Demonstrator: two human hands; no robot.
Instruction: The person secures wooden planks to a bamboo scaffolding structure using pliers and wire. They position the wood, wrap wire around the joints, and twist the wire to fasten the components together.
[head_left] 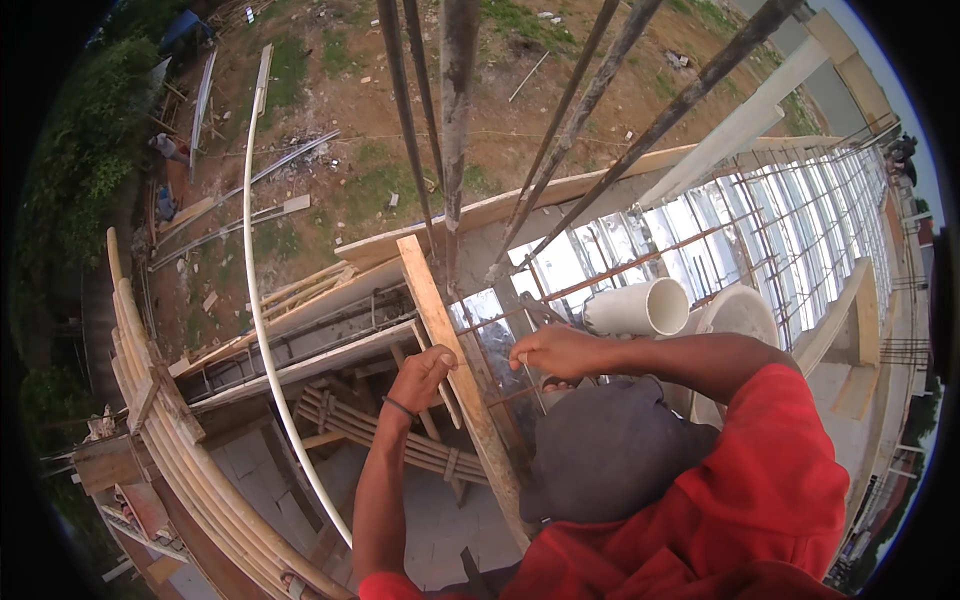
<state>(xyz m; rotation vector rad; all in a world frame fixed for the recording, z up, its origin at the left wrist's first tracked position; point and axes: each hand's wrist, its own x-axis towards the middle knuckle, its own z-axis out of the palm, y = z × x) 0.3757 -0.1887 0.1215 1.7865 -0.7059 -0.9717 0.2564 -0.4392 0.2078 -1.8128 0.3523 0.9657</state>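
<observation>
My left hand [421,378], a dark band on its wrist, is closed at the left edge of an upright wooden board [455,375]. Its fingertips are pinched together beside the board; whatever they hold is too small to make out. My right hand [545,354] is curled shut just right of the same board, thumb against fingers, and what it grips cannot be seen. Between my forearms bulges dark grey cloth [620,450], perhaps over a bent knee. Beyond the right hand lies an open white pipe [640,306], with a white round container [740,315] beside it.
Steel bars [690,240] cross shiny metal decking [800,215] to the right. Several upright poles [458,120] rise ahead. A long thin white pipe [252,250] curves down at left, near bundled bamboo poles [190,455]. Left of the board is a deep drop with a lower floor [450,525].
</observation>
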